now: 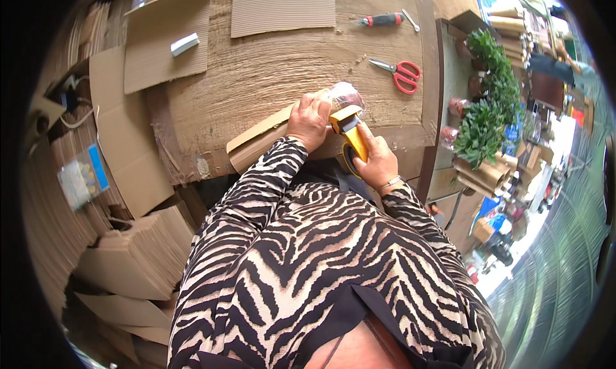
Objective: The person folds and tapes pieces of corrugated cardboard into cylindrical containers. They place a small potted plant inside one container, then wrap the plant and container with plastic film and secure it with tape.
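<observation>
A rolled piece of corrugated cardboard (256, 140) lies slantwise near the front edge of the wooden table. My left hand (309, 120) is closed around its upper right end. Out of that end sticks a rounded bundle (348, 95) in clear plastic, pinkish inside. My right hand (378, 160) grips a yellow and black tape dispenser (354, 139), its head right beside the bundle and my left fingers. Whether tape runs from it to the roll, I cannot tell. Red-handled scissors (404, 77) lie farther back to the right, blades partly apart.
A red and black utility knife (383, 20) and a small white stick (410, 21) lie at the back right. Corrugated sheets (282, 10) and a white block (185, 44) occupy the back left. Cardboard stacks (138, 253) stand left; leafy plants (491, 103) line the right side.
</observation>
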A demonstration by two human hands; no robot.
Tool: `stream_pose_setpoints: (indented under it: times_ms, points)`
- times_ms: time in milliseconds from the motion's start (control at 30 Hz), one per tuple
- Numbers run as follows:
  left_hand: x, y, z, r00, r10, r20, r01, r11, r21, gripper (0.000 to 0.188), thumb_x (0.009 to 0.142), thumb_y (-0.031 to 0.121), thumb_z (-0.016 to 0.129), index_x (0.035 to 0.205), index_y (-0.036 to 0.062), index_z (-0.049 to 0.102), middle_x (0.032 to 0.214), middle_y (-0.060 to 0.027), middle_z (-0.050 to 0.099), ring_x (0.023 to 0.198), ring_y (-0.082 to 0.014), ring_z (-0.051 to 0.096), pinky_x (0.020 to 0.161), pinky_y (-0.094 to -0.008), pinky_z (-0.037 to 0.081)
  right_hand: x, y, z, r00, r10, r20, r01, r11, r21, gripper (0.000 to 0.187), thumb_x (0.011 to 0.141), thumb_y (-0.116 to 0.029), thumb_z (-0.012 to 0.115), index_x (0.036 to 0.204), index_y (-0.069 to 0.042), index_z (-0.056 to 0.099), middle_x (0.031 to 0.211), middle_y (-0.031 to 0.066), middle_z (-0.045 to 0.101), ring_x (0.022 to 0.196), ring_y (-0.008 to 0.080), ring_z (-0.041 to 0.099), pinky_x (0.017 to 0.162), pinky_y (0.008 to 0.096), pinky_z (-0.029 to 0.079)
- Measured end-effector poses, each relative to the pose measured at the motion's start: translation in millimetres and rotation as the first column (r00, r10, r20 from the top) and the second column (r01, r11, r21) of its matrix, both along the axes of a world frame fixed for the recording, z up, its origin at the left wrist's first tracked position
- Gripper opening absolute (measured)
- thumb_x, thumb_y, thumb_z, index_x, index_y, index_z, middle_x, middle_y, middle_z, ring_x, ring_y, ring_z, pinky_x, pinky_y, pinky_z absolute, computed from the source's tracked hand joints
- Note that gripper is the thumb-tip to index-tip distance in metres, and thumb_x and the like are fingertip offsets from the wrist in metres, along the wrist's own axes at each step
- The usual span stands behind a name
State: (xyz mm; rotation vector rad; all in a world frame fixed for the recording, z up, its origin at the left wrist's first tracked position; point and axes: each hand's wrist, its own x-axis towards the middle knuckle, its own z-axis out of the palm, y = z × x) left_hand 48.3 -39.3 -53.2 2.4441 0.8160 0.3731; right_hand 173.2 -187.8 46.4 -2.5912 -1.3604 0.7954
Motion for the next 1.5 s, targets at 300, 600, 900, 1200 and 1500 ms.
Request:
stream_pose_setpoints:
  times_ms: [300, 600, 900, 1200, 1500]
  points:
    - [7, 6, -1, 0.977, -0.172, -0.123, 0.169, 0.985, -0.037, 0.100, 0.060, 0.031, 0.085, 0.142, 0.0018, 0.035, 0.141, -0.0161, 0.044, 0.129, -0.0323, 0.043, 0.102, -0.0464, 0.037, -15, -19, -25, 0.999, -0.052, 0.009, 0.051, 0.993, 0.105, 0.083, 0.066, -0.019, 0.075, 0.141, -0.030, 0.044, 0.094, 0.0119, 0.052, 0.078, 0.0337, 0.062, 0.066, 0.0428, 0.054]
    - [26, -6, -9, 0.936, -0.092, -0.340, 0.080, 0.996, -0.048, 0.099, 0.062, 0.036, 0.081, 0.142, 0.0009, 0.035, 0.140, -0.0163, 0.044, 0.128, -0.0322, 0.044, 0.102, -0.0453, 0.038, -4, -47, 20, 0.988, -0.038, -0.152, 0.080, 0.956, 0.281, 0.083, 0.061, -0.013, 0.076, 0.139, -0.026, 0.050, 0.085, 0.0098, 0.050, 0.070, 0.0298, 0.059, 0.060, 0.0392, 0.051]
    - [35, -10, 10, 0.933, -0.093, -0.347, 0.045, 0.989, -0.141, 0.097, 0.054, 0.036, 0.087, 0.133, 0.0043, 0.040, 0.132, -0.0147, 0.049, 0.119, -0.0322, 0.049, 0.099, -0.0425, 0.042, 2, -121, 37, 0.962, -0.038, -0.270, 0.099, 0.971, 0.216, 0.091, 0.055, -0.009, 0.079, 0.140, -0.027, 0.052, 0.080, 0.0093, 0.045, 0.063, 0.0267, 0.054, 0.055, 0.0370, 0.047]
    - [36, -4, 7, 0.930, -0.129, -0.344, 0.071, 0.982, -0.177, 0.101, 0.053, 0.032, 0.089, 0.135, 0.0049, 0.036, 0.128, -0.0157, 0.050, 0.119, -0.0337, 0.049, 0.100, -0.0437, 0.042, 4, -123, -1, 0.973, -0.007, -0.232, 0.053, 0.980, 0.192, 0.083, 0.056, -0.004, 0.076, 0.135, -0.023, 0.056, 0.081, 0.0090, 0.046, 0.066, 0.0276, 0.056, 0.057, 0.0365, 0.047]
    - [35, 8, 9, 0.922, -0.158, -0.352, 0.069, 0.965, -0.254, 0.103, 0.053, 0.031, 0.089, 0.136, 0.0045, 0.035, 0.128, -0.0166, 0.050, 0.119, -0.0341, 0.050, 0.100, -0.0424, 0.043, -1, -117, -32, 0.986, -0.022, -0.167, 0.059, 0.973, 0.223, 0.083, 0.058, -0.008, 0.077, 0.135, -0.029, 0.056, 0.080, 0.0072, 0.045, 0.065, 0.0262, 0.053, 0.056, 0.0372, 0.046]
